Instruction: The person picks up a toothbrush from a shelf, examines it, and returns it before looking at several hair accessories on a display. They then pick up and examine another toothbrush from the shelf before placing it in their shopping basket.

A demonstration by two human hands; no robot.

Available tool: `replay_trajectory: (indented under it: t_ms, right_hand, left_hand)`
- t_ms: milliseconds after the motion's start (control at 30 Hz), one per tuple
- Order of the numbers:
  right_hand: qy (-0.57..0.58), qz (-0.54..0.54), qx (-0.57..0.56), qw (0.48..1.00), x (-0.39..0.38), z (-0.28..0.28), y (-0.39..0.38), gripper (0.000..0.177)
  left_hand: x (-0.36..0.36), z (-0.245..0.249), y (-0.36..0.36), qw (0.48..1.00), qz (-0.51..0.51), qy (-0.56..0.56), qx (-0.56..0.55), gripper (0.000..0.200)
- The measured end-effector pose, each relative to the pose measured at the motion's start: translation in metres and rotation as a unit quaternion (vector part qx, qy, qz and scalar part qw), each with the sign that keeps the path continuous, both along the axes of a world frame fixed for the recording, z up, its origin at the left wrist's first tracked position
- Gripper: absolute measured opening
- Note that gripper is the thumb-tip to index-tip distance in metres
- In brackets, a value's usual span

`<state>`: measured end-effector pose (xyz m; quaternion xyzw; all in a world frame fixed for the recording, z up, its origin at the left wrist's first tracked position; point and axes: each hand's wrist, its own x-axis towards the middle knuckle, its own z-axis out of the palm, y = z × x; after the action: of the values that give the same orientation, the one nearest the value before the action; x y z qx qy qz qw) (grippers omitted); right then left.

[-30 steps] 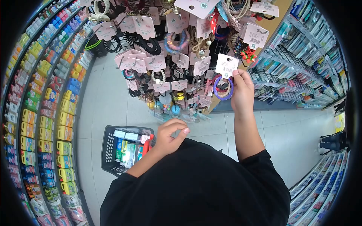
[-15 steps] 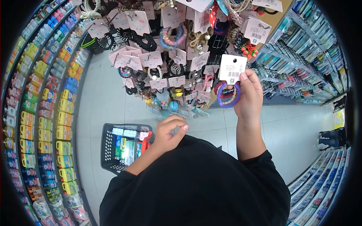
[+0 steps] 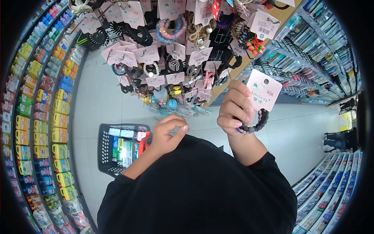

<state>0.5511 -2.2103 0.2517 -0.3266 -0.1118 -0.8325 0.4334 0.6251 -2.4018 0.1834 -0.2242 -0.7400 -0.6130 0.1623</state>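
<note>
My right hand [image 3: 235, 109] is closed on a carded set of hair ties, held up in front of the rack. The pink card [image 3: 264, 91] faces me with "Smiledk" printed on it. Below the card hang the hair ties [image 3: 260, 124], black and purple, partly covered by my fingers. My left hand [image 3: 170, 133] is held in front of my body, its fingers loosely curled and nothing visible in them. Beside that forearm is a dark grey shopping basket [image 3: 104, 152] with a red handle [image 3: 143, 141], holding several boxes and packs.
A rack of carded hair ties [image 3: 175, 50] hangs ahead of me. Shelves of bottles [image 3: 60, 128] curve along the left. Stationery shelves [image 3: 311, 50] stand at the right, with another shelf [image 3: 331, 191] below. A person's legs [image 3: 339, 140] show far right.
My right hand has turned the card from its white barcode side to its pink front and moved slightly lower. The rack and basket have shifted left in view.
</note>
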Motion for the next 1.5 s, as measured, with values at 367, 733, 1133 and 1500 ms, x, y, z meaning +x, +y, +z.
replay_trajectory:
  t_ms: [367,733,1133,1500]
  right_hand:
    - [-0.014,-0.04,0.029,0.999,-0.002,-0.003,0.0,0.014]
    - [-0.046,-0.605,0.403,0.685,-0.011,-0.02,-0.004,0.013]
    - [-0.039,-0.639,0.405,0.653,-0.028,-0.009,0.012,0.016]
    - [-0.016,-0.674,0.483,0.559,-0.051,-0.01,0.007,0.017]
  left_hand:
    - [-0.002,-0.001,0.001,1.0,0.002,0.004,-0.007,0.005]
    - [-0.002,-0.004,0.003,1.0,-0.002,0.013,-0.014,0.006]
    - [-0.001,-0.007,0.004,1.0,-0.011,0.007,-0.013,0.007]
    - [0.0,-0.007,0.005,1.0,-0.014,0.011,-0.01,0.007]
